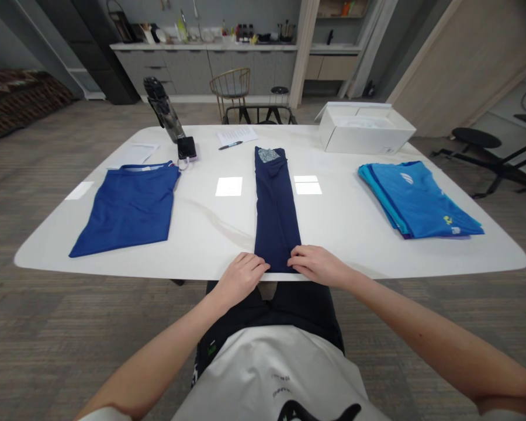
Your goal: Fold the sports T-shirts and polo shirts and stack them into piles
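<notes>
A navy garment [277, 204], folded into a long narrow strip that looks like trousers, lies in the middle of the white table [210, 234]. Its far end shows a grey patterned patch, and its near end reaches the table's front edge. My left hand [244, 275] is closed at the near left corner of the cloth, fingertips pinching the hem. At the near right corner, my right hand [314, 263] has its fingers curled on the fabric. Part of each thumb is hidden.
A blue folded shirt [131, 204] lies left; a stack of blue folded shirts [421, 199] lies right. Farther back are a bottle [164, 111], a small black device [186, 148], papers [241, 135], a pen [230, 145] and an open white box [366, 131].
</notes>
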`<control>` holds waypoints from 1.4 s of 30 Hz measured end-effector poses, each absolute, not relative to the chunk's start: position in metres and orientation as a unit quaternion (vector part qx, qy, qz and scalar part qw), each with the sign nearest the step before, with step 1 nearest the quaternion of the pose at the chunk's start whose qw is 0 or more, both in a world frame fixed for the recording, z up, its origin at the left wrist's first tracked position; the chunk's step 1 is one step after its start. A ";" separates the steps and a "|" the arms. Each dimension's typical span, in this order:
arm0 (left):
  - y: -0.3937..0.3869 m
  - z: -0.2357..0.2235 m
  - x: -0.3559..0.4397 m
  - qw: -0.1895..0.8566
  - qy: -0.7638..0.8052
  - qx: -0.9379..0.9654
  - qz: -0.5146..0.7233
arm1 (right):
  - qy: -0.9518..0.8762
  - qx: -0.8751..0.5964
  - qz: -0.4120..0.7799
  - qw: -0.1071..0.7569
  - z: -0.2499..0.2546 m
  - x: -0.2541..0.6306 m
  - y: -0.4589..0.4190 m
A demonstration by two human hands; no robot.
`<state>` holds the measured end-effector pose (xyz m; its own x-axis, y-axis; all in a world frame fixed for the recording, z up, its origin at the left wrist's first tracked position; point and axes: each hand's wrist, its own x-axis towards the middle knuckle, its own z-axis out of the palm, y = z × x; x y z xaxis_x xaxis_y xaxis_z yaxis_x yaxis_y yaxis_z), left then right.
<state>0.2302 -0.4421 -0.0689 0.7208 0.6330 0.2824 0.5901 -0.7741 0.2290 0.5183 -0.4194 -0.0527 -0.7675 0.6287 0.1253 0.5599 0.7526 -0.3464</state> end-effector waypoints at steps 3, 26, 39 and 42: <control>-0.437 -0.064 0.229 0.073 0.301 0.937 0.162 | -0.923 -0.320 0.175 0.122 -0.052 0.521 -0.418; -0.381 -0.048 0.211 0.272 0.209 0.929 0.141 | -0.861 -0.350 0.343 0.135 -0.034 0.550 -0.408; -0.369 -0.047 0.218 0.331 0.194 0.914 0.133 | -0.873 -0.323 0.355 0.090 -0.038 0.545 -0.404; -0.358 -0.032 0.220 0.411 0.241 0.861 0.178 | -0.814 -0.368 0.422 0.153 -0.029 0.547 -0.395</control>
<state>0.2203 -0.3583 -0.0320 0.8203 0.5614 0.1089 0.2681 -0.5456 0.7940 0.5471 -0.3953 -0.0294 -0.6823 0.7284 -0.0616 0.4705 0.3731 -0.7997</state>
